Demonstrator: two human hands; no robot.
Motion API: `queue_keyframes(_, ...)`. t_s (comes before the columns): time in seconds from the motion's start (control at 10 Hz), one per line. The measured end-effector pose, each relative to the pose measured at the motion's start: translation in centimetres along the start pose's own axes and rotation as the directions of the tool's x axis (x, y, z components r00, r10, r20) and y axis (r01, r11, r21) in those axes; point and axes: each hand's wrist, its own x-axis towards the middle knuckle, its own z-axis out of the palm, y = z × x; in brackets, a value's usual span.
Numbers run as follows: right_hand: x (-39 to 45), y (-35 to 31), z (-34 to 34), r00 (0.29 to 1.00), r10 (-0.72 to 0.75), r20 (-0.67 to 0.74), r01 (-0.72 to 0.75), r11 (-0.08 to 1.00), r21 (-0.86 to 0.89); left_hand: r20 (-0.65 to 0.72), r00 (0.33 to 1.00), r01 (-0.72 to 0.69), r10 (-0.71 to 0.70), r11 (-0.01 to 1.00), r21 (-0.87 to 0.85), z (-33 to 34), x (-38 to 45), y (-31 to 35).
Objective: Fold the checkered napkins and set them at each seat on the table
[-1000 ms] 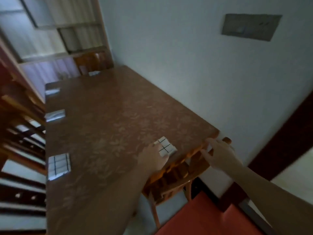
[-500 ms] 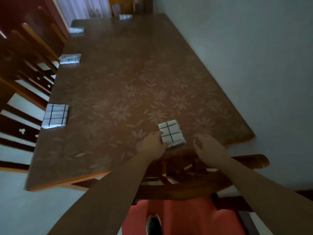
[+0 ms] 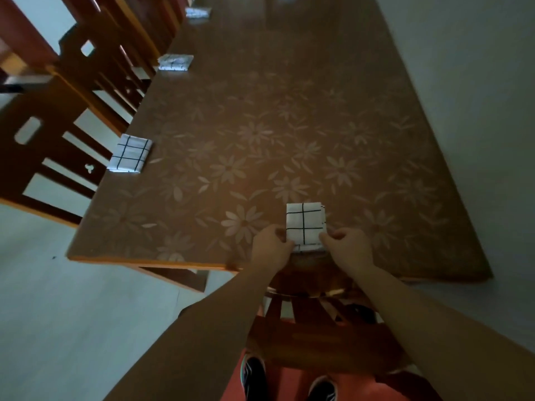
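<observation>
Closest to us, below both forearms, our two shoes [image 3: 289, 382] stand on a red mat [image 3: 292, 380], and just ahead of them is the wooden chair [image 3: 315, 340] tucked against the near end of the table [image 3: 289, 111].

Above the chair back, our left hand [image 3: 270, 250] and right hand [image 3: 348, 247] meet at the table's near edge. Each is curled with fingers pinched on a lower corner of the folded checkered napkin [image 3: 304, 225], the left hand on its left corner, the right hand on its right corner. The napkin lies flat on the floral tabletop between the two hands, its near edge right at the table's edge and the rest reaching away from our fingertips. It is white with thin dark grid lines.

Well to the left of our left hand and farther out, a second folded napkin [image 3: 130, 153] sits at the table's left edge, beside a dark wooden chair [image 3: 49, 134]. Beyond that, along the same edge, a third napkin [image 3: 175, 62] lies, blurred, and farther still a fourth napkin [image 3: 197, 13] near the top of the view. More chair backs line that left side. To the right of our right hand, the table runs close along a pale wall [image 3: 477, 82].
</observation>
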Motion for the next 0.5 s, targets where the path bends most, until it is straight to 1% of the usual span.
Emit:
queue_keyframes(0.1, 0.2, -0.4, 0.8, 1.0, -0.008, 0.008, 0.008, 0.999, -0.031, -0.043, 0.999, -0.001, -0.001, 0.999, -0.043, 0.1, 0.0, -0.5)
queue_keyframes(0.3, -0.2, -1.1, 1.8, 0.996, -0.072, -0.043, 0.066, 0.991, -0.117, -0.085, 0.995, -0.048, 0.046, 0.999, -0.022, -0.4, -0.4, -1.6)
queue_keyframes(0.5, -0.5, -1.1, 1.8, 0.999, -0.036, -0.035, 0.032, 0.993, -0.111, -0.054, 0.997, -0.063, 0.061, 0.997, -0.037, -0.7, -0.4, -1.3)
